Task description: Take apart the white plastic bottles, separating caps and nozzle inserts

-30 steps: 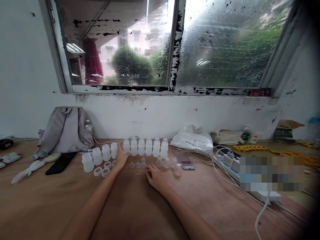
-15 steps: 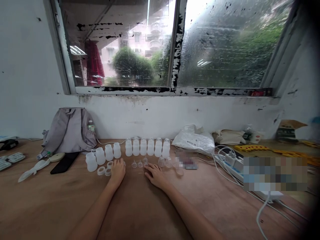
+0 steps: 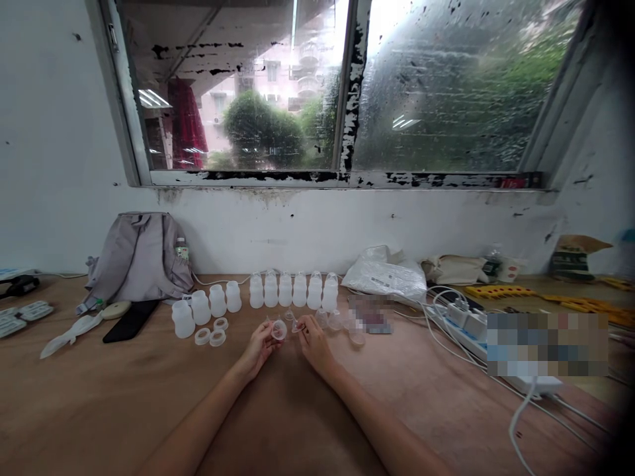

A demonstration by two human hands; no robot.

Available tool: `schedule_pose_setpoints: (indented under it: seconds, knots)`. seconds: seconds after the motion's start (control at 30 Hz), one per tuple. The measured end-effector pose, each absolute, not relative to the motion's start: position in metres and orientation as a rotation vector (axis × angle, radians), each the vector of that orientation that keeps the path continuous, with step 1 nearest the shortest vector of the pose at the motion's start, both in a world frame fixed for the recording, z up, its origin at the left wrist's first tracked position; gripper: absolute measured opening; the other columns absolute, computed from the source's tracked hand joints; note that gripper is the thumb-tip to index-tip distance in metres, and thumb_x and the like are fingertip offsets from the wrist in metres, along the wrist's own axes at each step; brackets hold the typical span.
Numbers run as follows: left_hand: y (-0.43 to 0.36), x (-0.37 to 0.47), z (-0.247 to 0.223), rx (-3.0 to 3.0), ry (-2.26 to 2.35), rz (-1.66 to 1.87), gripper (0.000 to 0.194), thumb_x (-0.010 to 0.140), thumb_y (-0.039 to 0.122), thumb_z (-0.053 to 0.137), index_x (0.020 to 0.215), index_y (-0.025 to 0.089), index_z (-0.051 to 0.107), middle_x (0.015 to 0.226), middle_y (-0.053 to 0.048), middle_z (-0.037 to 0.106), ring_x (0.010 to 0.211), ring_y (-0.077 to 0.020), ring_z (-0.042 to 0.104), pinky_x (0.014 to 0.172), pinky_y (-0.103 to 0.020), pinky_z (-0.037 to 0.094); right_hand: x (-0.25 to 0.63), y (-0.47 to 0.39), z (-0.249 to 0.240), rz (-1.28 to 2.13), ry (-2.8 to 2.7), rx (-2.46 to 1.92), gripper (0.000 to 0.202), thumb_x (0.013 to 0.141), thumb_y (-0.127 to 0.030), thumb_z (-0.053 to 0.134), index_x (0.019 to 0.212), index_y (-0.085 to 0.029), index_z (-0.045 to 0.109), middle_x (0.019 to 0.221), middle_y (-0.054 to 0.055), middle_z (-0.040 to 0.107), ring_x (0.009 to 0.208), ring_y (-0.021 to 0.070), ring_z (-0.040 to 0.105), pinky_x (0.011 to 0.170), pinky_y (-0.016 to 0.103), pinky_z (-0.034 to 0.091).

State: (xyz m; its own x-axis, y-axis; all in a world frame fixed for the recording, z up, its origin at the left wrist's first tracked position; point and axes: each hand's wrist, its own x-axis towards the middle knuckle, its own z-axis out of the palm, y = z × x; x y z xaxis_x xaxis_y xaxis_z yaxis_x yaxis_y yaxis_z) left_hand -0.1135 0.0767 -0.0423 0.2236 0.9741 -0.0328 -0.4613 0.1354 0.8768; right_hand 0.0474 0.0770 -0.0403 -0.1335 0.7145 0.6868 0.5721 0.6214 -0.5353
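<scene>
My left hand [image 3: 260,345] holds a white bottle collar ring [image 3: 278,330], tilted with its opening towards me. Close beside it, my right hand [image 3: 313,339] pinches a small clear bottle nipple [image 3: 295,326]. Another nipple [image 3: 289,315] stands on the table just behind, partly hidden by my hands. To the left, 3 more collar rings [image 3: 217,337] lie in front of several open white bottles [image 3: 200,309]. Straight ahead stands a row of capped bottles [image 3: 284,291]. Right of my right hand are several clear domed caps [image 3: 335,320].
A grey backpack [image 3: 141,258], a black phone-like slab [image 3: 130,322] and a roll of tape [image 3: 116,310] are at the left. A plastic bag [image 3: 384,277] lies by the wall. On the right are a power strip [image 3: 528,380] with loose cables and yellow parts [image 3: 501,291].
My left hand has come from the rings on the left to the middle, now with a ring in it. My right hand has lifted a nipple and turned inward.
</scene>
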Motion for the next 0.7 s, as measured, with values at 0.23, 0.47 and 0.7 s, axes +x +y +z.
schedule_pose_setpoints:
  seconds: [0.23, 0.47, 0.7]
  knots:
    - [0.069, -0.113, -0.038, 0.864, 0.651, 1.146, 0.024, 0.074, 0.029, 0.059, 0.093, 0.016, 0.051, 0.082, -0.004, 0.062, 0.069, -0.0105, 0.059, 0.064, -0.021, 0.046, 0.04, 0.064, -0.04, 0.241, -1.918, -1.062, 0.011, 0.072, -0.011, 0.042, 0.079, -0.02, 0.043, 0.066, -0.002, 0.052, 0.056, 0.0114, 0.049, 0.056, 0.022, 0.038]
    - [0.066, -0.108, -0.039, 0.888, 0.663, 1.062, 0.031, 0.07, 0.026, 0.065, 0.095, 0.016, 0.051, 0.084, -0.003, 0.06, 0.068, -0.01, 0.058, 0.059, -0.02, 0.046, 0.04, 0.067, -0.043, 0.2, -1.849, -1.086, 0.025, 0.066, -0.011, 0.047, 0.089, -0.019, 0.045, 0.076, 0.0, 0.051, 0.063, 0.0122, 0.049, 0.059, 0.023, 0.04]
    - [0.066, -0.108, -0.04, 0.931, 0.677, 1.032, 0.032, 0.068, 0.029, 0.066, 0.093, 0.015, 0.051, 0.084, -0.004, 0.06, 0.067, -0.0097, 0.058, 0.059, -0.02, 0.046, 0.04, 0.063, -0.039, 0.227, -1.924, -1.095, 0.019, 0.067, -0.011, 0.046, 0.084, -0.02, 0.051, 0.081, 0.002, 0.052, 0.065, 0.012, 0.049, 0.061, 0.023, 0.04]
